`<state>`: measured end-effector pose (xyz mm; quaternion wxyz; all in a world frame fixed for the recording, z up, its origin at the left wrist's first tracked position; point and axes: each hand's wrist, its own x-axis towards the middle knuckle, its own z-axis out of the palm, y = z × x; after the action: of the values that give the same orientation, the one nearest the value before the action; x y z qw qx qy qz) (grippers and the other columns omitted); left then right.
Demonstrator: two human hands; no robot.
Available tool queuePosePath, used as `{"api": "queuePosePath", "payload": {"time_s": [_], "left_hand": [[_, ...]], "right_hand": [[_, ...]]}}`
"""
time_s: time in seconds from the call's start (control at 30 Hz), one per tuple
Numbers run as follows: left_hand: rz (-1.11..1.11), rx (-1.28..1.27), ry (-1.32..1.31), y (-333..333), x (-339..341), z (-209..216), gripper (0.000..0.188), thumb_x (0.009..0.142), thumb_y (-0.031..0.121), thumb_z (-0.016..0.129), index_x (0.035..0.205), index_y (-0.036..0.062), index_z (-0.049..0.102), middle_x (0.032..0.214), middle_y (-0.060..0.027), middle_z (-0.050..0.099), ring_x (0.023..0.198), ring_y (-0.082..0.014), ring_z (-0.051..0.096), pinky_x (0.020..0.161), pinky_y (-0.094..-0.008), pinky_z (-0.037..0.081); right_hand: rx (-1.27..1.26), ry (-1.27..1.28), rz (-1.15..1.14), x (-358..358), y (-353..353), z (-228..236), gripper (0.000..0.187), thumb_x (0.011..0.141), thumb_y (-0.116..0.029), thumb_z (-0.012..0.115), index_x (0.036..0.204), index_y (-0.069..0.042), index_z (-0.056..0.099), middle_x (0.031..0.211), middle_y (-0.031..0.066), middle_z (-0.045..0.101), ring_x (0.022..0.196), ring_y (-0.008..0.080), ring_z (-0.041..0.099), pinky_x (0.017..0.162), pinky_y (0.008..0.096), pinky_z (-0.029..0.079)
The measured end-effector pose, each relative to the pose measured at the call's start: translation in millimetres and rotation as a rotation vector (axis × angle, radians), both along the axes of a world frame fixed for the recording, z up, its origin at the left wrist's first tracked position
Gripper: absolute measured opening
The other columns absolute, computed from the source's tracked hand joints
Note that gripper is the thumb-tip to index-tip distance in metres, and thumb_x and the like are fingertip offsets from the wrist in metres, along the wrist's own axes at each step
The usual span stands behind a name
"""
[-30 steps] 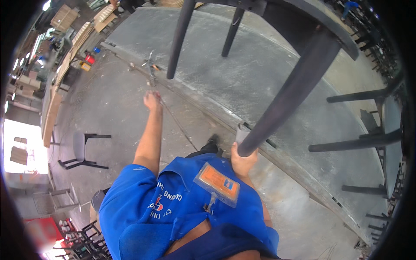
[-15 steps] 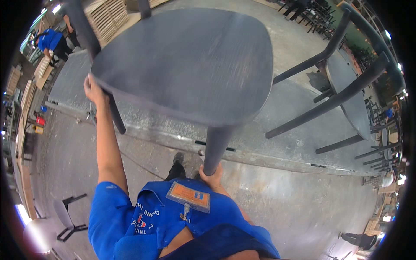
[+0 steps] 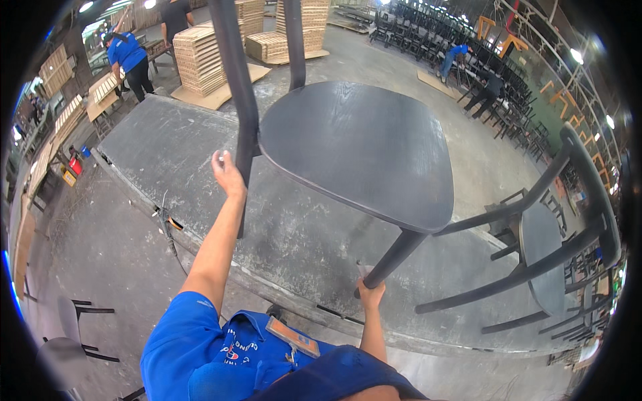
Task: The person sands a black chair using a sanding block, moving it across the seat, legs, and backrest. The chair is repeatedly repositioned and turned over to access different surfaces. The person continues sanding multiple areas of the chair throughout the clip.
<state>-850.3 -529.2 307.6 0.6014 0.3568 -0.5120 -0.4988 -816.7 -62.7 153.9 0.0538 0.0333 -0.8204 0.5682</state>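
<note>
A dark grey wooden chair stands in front of me over a low grey platform, its backrest posts rising at the far left. My right hand is wrapped round the lower end of its near front leg. A thin pale piece sticks up beside that leg, just above the hand; its kind is unclear. My left hand is beside the chair's left rear leg, below the seat's edge. Its fingers are curled in, with a small whitish spot at the tips; what they hold, if anything, cannot be made out.
Another dark chair lies tipped on its back at the right of the platform. A cable hangs over the platform's edge. Slatted wood stacks and a person in blue are at the far left. Many dark chairs fill the back.
The chair has gone farther from me, toward the platform, and lower. My left hand has left the seat's edge for the rear leg's side; my right hand stays on the front leg.
</note>
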Motion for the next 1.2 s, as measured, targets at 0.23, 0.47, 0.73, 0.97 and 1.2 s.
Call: {"api": "queuePosePath", "payload": {"time_s": [0.23,0.47,0.73,0.97,1.2], "left_hand": [[-0.167,0.020,0.028,1,-15,12,0.049,0.091,0.032,0.056,0.128,0.0012,0.047,0.114,-0.0161,0.057,0.096,-0.0231,0.058,0.081,-0.0350,0.046],[-0.761,0.005,0.461,-24,-15,202,0.045,0.095,0.042,0.047,0.122,0.0058,0.052,0.108,-0.0111,0.059,0.092,-0.0183,0.059,0.070,-0.0307,0.049],[-0.748,0.196,0.416,-11,-28,269,0.039,0.095,0.038,0.046,0.094,0.0020,0.060,0.071,-0.0152,0.065,0.059,-0.0210,0.063,0.046,-0.0328,0.048],[-0.615,0.160,0.616,1,25,269,0.032,0.091,0.028,0.051,0.086,-0.0018,0.060,0.067,-0.0127,0.062,0.054,-0.0238,0.063,0.047,-0.0339,0.049],[-0.525,0.014,0.705,19,137,254,0.029,0.093,0.028,0.047,0.090,0.0006,0.057,0.067,-0.0139,0.062,0.056,-0.0249,0.063,0.051,-0.0356,0.051]], "right_hand": [[0.480,0.195,0.096,-28,9,15,0.062,0.066,-0.029,0.083,0.112,0.004,0.058,0.098,0.0147,0.063,0.096,0.0245,0.060,0.086,0.0336,0.045],[-0.266,-0.072,0.011,-67,71,214,0.061,0.091,-0.061,0.040,0.106,-0.007,0.064,0.099,0.0050,0.061,0.089,0.0172,0.056,0.074,0.0321,0.043],[-0.348,-0.255,0.133,-106,-8,307,0.067,0.074,-0.052,0.070,0.110,0.002,0.057,0.105,0.0153,0.061,0.093,0.0265,0.058,0.075,0.0466,0.043],[-0.547,-0.164,0.160,-54,-7,303,0.060,0.081,-0.038,0.068,0.115,0.008,0.052,0.111,0.0196,0.059,0.098,0.0294,0.059,0.084,0.0451,0.044],[-0.637,0.027,0.211,42,-1,289,0.050,0.089,-0.027,0.062,0.116,0.013,0.050,0.110,0.0178,0.058,0.100,0.0220,0.056,0.089,0.0314,0.043]]}}
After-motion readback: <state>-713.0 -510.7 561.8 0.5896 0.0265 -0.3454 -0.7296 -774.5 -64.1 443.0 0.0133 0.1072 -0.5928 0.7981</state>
